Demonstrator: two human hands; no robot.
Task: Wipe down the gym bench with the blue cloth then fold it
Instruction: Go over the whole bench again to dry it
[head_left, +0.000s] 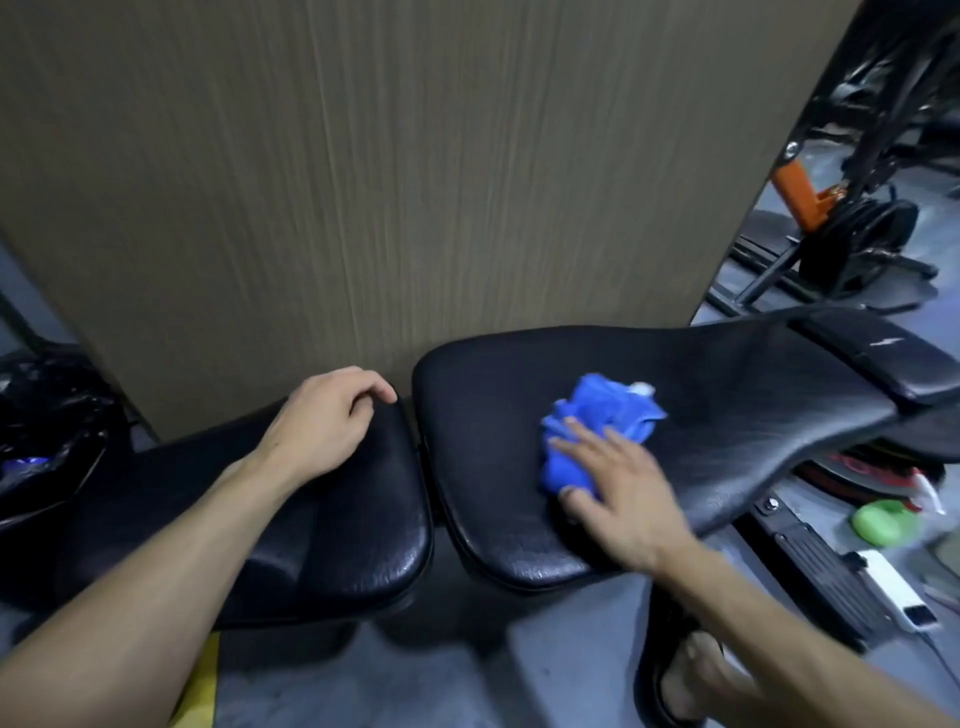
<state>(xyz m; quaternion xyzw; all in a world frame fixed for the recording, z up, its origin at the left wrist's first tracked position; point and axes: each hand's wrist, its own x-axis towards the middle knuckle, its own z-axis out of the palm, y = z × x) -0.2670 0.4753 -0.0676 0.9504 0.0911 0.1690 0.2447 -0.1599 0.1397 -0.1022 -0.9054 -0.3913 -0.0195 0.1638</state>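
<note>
The black padded gym bench runs across the view in two parts: a seat pad (332, 519) on the left and a long back pad (727, 405) on the right. A crumpled blue cloth (597, 421) lies on the back pad near its left end. My right hand (618, 483) presses flat on the cloth's near side, fingers spread. My left hand (322, 415) rests on the far corner of the seat pad, fingers curled over its edge.
A tall wooden panel (389, 182) stands right behind the bench. A black plastic bag (47, 415) sits at the left. Gym machine frames and weight plates (857, 234) stand at the back right. A green object (883, 522) and a white device (893, 587) lie on the floor at the right.
</note>
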